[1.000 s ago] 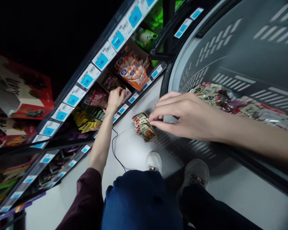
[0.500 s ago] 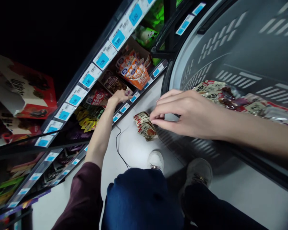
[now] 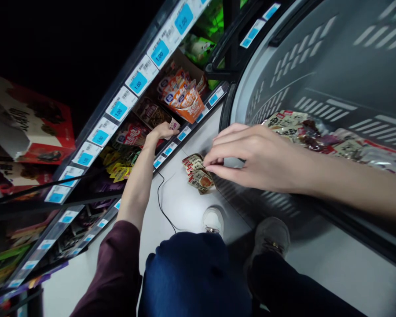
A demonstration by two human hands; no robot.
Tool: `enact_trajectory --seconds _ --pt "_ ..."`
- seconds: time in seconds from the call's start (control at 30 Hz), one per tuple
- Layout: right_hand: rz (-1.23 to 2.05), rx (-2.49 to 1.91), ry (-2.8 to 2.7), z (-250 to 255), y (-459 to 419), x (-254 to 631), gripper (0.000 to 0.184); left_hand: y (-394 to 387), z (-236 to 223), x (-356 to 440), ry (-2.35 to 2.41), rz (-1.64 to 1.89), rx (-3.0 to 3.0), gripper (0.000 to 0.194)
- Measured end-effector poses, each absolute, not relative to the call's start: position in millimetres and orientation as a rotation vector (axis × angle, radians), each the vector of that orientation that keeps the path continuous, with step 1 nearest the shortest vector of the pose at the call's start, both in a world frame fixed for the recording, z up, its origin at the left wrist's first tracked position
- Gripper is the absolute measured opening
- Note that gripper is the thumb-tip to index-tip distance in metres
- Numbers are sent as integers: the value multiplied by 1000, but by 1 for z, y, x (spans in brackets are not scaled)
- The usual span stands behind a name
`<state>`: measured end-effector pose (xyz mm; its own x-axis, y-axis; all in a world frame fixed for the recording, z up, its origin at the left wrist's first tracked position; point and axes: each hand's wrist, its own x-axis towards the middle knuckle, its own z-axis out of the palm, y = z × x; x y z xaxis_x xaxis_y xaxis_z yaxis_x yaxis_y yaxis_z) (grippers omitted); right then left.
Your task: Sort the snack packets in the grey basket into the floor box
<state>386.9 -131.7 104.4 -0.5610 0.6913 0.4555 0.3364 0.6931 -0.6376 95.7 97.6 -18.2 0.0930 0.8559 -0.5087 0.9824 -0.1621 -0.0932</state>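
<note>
My left hand (image 3: 160, 132) reaches into a low shelf (image 3: 171, 147) and is closed on a small snack packet (image 3: 174, 126) at the shelf's front edge. My right hand (image 3: 251, 154) hovers over the rim of a grey shopping basket (image 3: 284, 79), fingers pinched on a fanned bunch of small snack packets (image 3: 198, 174). More packets of the same kind (image 3: 303, 130) lie inside the basket.
Shelves with blue price tags (image 3: 119, 110) run diagonally at the left, stocked with an orange display box of snacks (image 3: 185, 99), red packets (image 3: 132, 134) and yellow packets (image 3: 119, 169). Below are my knees, white shoes (image 3: 213, 220) and a thin black cable (image 3: 163, 211) on the pale floor.
My left hand has drawn back from deeper in the shelf to its front edge, closing on a small packet. My right hand with its bunch has barely moved.
</note>
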Motion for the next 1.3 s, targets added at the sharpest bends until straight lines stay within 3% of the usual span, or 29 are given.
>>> enact_trajectory --seconds 0.63,0.97,1.3 --pt "605 -796 -2224 103 -132 388 23 97 -22 106 1968 -634 2017 72" --pt "627 -756 -2171 103 -133 388 21 97 -21 94 1860 -558 2118 44" --pt "633 -751 -2174 104 -132 388 21 89 -16 93 1966 -268 2190 45"
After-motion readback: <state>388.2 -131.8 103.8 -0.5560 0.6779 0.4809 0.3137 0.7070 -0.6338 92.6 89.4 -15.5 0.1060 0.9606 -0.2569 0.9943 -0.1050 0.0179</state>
